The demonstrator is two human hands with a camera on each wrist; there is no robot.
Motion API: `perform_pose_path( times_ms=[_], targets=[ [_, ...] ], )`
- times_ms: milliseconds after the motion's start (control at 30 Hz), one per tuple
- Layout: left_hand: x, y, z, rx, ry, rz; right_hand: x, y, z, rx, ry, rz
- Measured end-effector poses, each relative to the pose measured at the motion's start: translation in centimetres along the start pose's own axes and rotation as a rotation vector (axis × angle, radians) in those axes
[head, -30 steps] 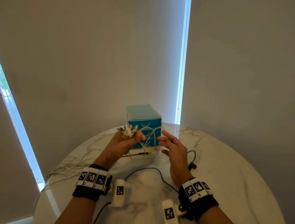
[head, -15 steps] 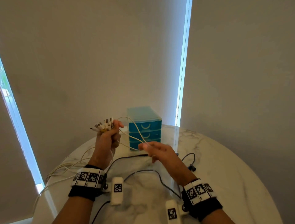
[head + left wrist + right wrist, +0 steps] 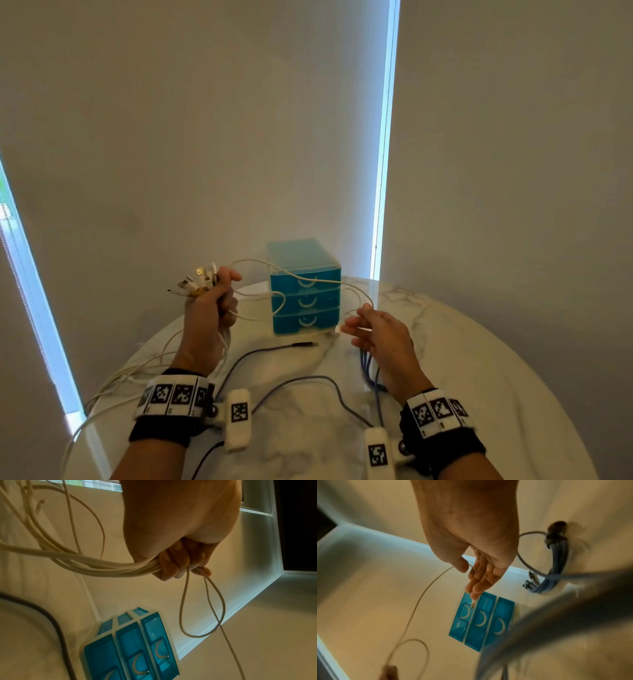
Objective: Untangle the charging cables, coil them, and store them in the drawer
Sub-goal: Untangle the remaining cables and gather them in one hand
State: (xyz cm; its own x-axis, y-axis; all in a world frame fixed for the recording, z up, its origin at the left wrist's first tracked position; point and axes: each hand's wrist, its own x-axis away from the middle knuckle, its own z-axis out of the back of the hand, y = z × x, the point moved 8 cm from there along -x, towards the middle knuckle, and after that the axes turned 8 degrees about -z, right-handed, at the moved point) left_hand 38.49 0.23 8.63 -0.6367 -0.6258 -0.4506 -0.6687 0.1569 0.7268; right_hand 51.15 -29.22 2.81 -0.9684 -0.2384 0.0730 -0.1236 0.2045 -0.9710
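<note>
My left hand (image 3: 219, 301) is raised left of the blue drawer unit (image 3: 305, 291) and grips a bundle of white cables (image 3: 219, 342); their plug ends (image 3: 198, 279) stick up out of the fist. In the left wrist view the fingers (image 3: 175, 563) curl round the cords (image 3: 85, 563). One white cable (image 3: 308, 279) arcs across the drawers to my right hand (image 3: 356, 327), which pinches it between thumb and fingers; its plug end (image 3: 473, 603) pokes out past the fingertips. All three drawers are shut.
A dark cable (image 3: 274, 349) lies across the round marble table (image 3: 479, 377) in front of the drawers. A coiled blue cable bundle (image 3: 556, 566) sits under my right hand. White cords trail off the table's left edge (image 3: 113, 380). Walls stand close behind.
My left hand rose and drew left with the bundle. My right hand, open before, took hold of one white cable and pulled it out to the right.
</note>
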Motion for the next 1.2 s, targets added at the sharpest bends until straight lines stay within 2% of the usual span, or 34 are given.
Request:
perform_pose_path(
  times_ms=[133, 200, 300, 367, 433, 500, 533, 567, 633, 667, 700, 733, 767, 833, 867, 933, 1000, 1067, 1200],
  targets=[
    [0.3, -1.6, 0.3, -0.158, -0.006, 0.101, -0.2, -1.1, 2.1, -0.484, 0.099, 0.006],
    [0.4, -1.5, 0.4, -0.309, -0.024, 0.101, -0.4, -2.3, 4.1, -0.583, 0.266, 0.065],
    [0.5, -0.3, 1.2, -0.732, -0.005, 0.032, -1.1, -3.8, 6.5, -0.591, 0.559, 0.144],
    [0.2, 0.1, 2.1, -0.719, 0.076, 0.010, -1.4, -5.8, 6.9, -0.656, 0.673, 0.245],
    [0.1, 1.1, 2.6, -0.544, 0.164, -0.053, -1.6, -8.2, 5.5, -0.732, 0.734, 0.362],
    [0.4, 3.0, 2.3, -0.432, 0.235, -0.173, -2.8, -10.8, 0.9, -0.715, 0.631, 0.445],
    [0.6, 3.7, 2.0, -0.386, 0.244, -0.217, -3.6, -12.7, -3.3, -0.614, 0.449, 0.483],
    [0.9, 4.3, 1.7, -0.357, 0.251, -0.244, -4.1, -14.3, -8.9, -0.394, 0.169, 0.485],
    [1.2, 4.7, 1.5, -0.387, 0.260, -0.276, -1.7, -13.1, -20.7, 0.398, -0.418, 0.376],
    [1.3, 4.9, 1.5, -0.442, 0.267, -0.286, -0.6, -11.2, -23.4, 0.681, -0.569, 0.341],
    [1.2, 5.0, 1.8, -0.514, 0.281, -0.295, 0.1, -10.3, -24.4, 0.796, -0.603, 0.335],
    [0.9, 5.1, 2.0, -0.585, 0.296, -0.311, 0.5, -10.5, -24.1, 0.773, -0.553, 0.371],
    [0.6, 5.3, 2.2, -0.659, 0.319, -0.325, 0.9, -10.8, -23.1, 0.659, -0.493, 0.396],
    [0.3, 5.6, 2.3, -0.805, 0.340, -0.348, 0.9, -9.3, -19.9, 0.420, -0.429, 0.296],
    [0.1, 5.6, 2.0, -0.885, 0.317, -0.357, 1.1, -8.0, -18.4, 0.384, -0.412, 0.243],
    [0.2, 5.6, 0.9, -1.027, 0.221, -0.389, 1.6, -5.2, -15.6, 0.386, -0.393, 0.187],
    [0.3, 4.8, -0.1, -0.999, 0.118, -0.350, 1.9, -3.0, -12.9, 0.366, -0.367, 0.147],
    [0.3, 3.0, -0.7, -0.938, -0.021, -0.217, 1.7, -1.3, -10.5, 0.307, -0.314, 0.107],
    [0.9, -0.7, -1.5, -1.153, -0.362, -0.043, 3.2, -1.0, -9.4, 0.216, -0.317, 0.184]
  ],
)
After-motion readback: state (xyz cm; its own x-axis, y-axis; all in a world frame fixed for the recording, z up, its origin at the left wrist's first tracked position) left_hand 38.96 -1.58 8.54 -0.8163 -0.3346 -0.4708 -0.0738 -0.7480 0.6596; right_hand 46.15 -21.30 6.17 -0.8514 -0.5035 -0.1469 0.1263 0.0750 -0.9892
